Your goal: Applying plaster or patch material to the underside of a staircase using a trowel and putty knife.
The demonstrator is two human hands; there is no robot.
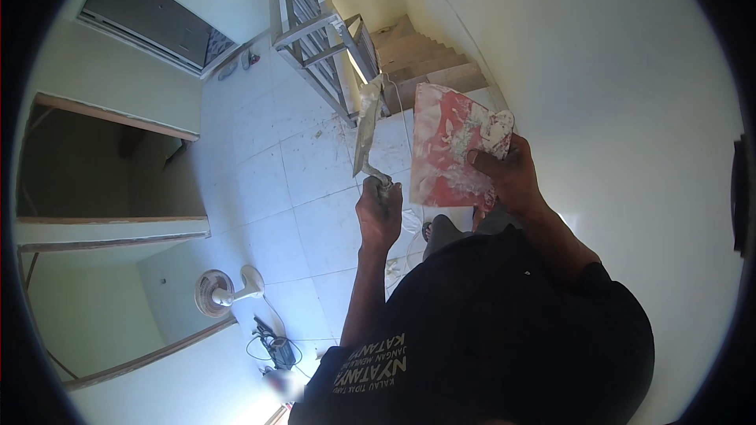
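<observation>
My left hand (379,216) is closed round the handle of a plastering trowel (365,130), its blade held on edge and smeared with pale plaster toward the far end. In my right hand (512,177) is a red plaster board (449,145), gripped at its right edge with the thumb lying on top. White plaster coats much of the board's face, and a thicker lump of plaster (498,130) sits at its upper right corner. The trowel and the board are apart, side by side in front of my body.
Beyond the tools, a metal railing (315,39) borders stairs (425,59) going down. A smooth wall (630,110) rises close on my right. On the tiled floor (291,173) stand a white fan (224,293) and a dark machine with cables (276,346). Door openings line the left.
</observation>
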